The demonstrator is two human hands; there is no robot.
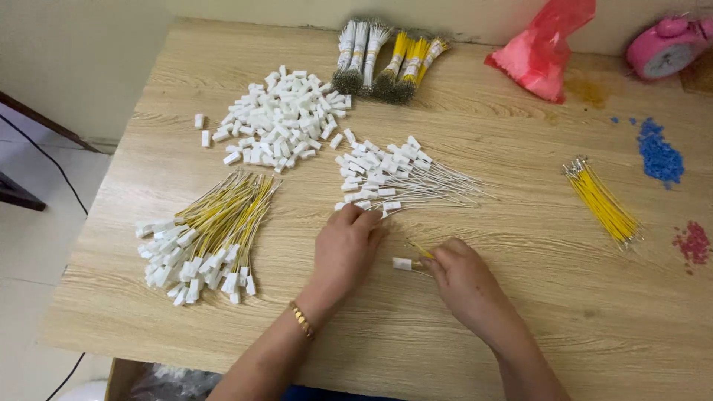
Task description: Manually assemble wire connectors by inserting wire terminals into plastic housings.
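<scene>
- Right hand (464,278) is pinching a yellow wire (420,249) with white connector (402,263) at table centre
- Left hand (344,245), fingers curled, is touching the white-wire pile (394,178) at twelve o'clock
- Finished yellow bundle (204,238) is lying at nine o'clock; loose connectors (278,119) and bare yellow wires (601,200) are waiting

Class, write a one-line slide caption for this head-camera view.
Left hand on white-wire connectors; right hand pinches a yellow-wired connector.

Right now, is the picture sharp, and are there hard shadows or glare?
Head view: light is soft and even, no glare on the wooden table; the left hand and right hand cast only faint shadows; the hands look slightly blurred, the white connector pile sharp.
</scene>
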